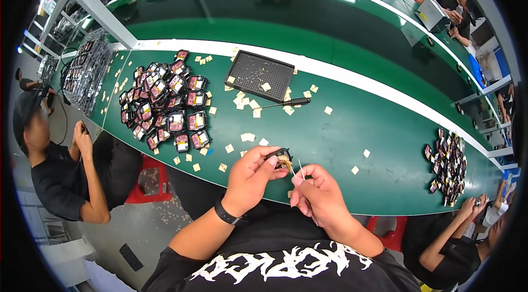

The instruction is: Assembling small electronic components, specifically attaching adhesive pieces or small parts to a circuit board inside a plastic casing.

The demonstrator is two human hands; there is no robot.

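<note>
Near the front edge of the green table, my left hand point(248, 177) is closed around a small black device housing point(284, 154) with a yellowish strip showing in it. My right hand point(323, 193) pinches thin metal tweezers point(301, 167), their tips close to the strip; whether they touch it I cannot tell. Left of my hands lies a heap of similar black housings point(159, 91) with pink-and-white insides. A black perforated tray point(253, 75) lies beyond my hands. Next to it rests a black-handled screwdriver point(297, 102).
Small pale-yellow squares point(242, 99) are scattered over the green table point(330, 143). Another pile of dark parts point(446, 168) lies at right, and stacked clear trays point(85, 72) stand at far left. A white rail point(352, 75) runs behind. Co-workers sit on both sides.
</note>
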